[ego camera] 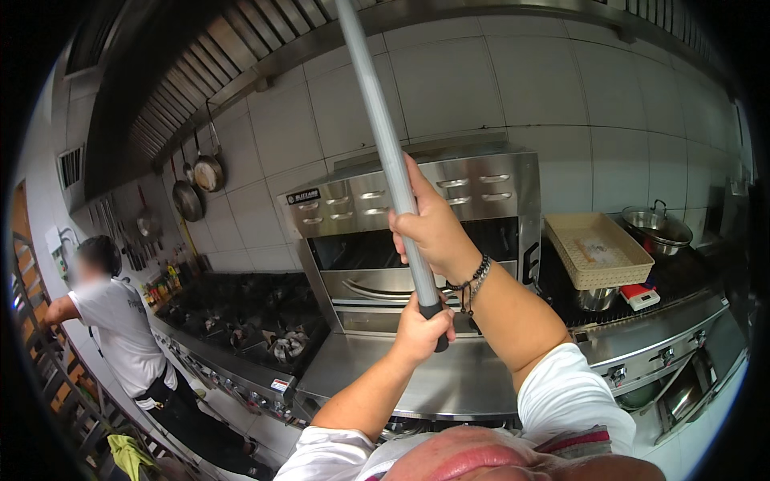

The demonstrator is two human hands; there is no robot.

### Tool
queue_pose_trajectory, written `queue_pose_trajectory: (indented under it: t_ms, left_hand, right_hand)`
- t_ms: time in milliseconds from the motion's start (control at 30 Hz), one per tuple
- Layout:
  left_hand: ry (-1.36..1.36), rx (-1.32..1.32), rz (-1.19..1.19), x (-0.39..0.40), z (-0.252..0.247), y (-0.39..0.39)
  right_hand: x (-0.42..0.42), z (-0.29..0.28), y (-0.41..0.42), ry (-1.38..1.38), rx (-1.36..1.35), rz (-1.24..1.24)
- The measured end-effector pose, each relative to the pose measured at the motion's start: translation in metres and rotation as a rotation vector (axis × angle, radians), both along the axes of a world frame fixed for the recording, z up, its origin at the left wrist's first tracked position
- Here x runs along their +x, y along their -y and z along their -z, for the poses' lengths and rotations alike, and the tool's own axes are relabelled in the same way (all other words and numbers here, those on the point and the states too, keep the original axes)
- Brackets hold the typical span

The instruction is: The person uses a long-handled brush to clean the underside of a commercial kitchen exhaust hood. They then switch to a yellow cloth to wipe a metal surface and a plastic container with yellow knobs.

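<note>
A long grey metal pole (385, 138) runs upright, leaning slightly left, and passes out of view at the top edge. Its lower end has a black cap. My left hand (421, 327) is wrapped around the pole at this cap. Higher up, my right hand (424, 219) grips the shaft, with a dark beaded bracelet and a chain at its wrist. Behind both hands stands a stainless steel salamander broiler (337, 216) with vents and a curved handle. The pole's top end is hidden from view.
A slatted extractor hood (240, 36) hangs overhead. Left are a black gas range (240, 312), hanging pans (207, 174) and a co-worker in white (126, 330) facing away. Right, a beige plastic basket (640, 273), a red kitchen scale (640, 297) and a lidded pot (659, 231) stand on a grill.
</note>
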State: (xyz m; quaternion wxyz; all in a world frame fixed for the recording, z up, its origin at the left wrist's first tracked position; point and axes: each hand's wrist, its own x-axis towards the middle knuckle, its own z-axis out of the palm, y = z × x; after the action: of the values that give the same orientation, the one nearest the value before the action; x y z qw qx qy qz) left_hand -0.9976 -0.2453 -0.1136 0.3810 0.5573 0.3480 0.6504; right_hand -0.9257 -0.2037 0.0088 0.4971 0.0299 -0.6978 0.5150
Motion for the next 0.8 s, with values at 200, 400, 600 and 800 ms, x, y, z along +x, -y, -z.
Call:
queue_pose_trajectory:
  t_ms: [200,400,600,800]
  left_hand:
    - [-0.324,-0.021,0.158,-0.054,0.038,0.006]
    - [-0.287,0.186,0.082,-0.127,-0.005,0.014]
    - [-0.115,0.402,0.070,-0.139,-0.085,-0.001]
    - [0.328,0.155,0.266,-0.129,-0.125,-0.013]
  right_hand:
    - [-0.033,0.039,0.002,-0.043,-0.066,-0.015]
    - [-0.033,0.091,0.019,0.057,-0.159,0.215]
    - [-0.038,0.148,0.038,0.212,-0.102,0.610]
    - [-0.034,0.166,0.067,0.392,0.258,1.117]
